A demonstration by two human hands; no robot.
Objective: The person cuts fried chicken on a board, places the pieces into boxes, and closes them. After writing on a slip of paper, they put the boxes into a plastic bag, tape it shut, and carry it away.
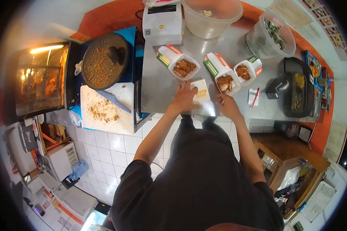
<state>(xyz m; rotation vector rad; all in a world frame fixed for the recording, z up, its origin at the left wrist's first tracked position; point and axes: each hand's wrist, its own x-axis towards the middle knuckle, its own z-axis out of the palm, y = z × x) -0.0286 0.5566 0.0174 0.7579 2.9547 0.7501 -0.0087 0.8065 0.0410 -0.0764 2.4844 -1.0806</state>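
Observation:
A flat white packet with yellow print (199, 92) lies on the steel counter before me. My left hand (184, 98) is at its left edge, fingers spread and thumb side over it. My right hand (228, 107) is to the packet's right with fingers curled together; I cannot tell what is in them. Above my left hand stands an opened box of fried chicken (184, 68). A second opened chicken box (224, 82) is just above my right fingertips. Beside it sits a third chicken box (243, 72). Their printed lids are folded back.
A cutting board (123, 119) with crumbs and a knife (115, 101) lies left, below a stone mortar (89, 73). Further left is a lit display case (40, 82). Plastic tubs (210, 29) and a white machine (162, 29) stand behind. A tape dispenser (275, 88) and black tray (289, 109) are right.

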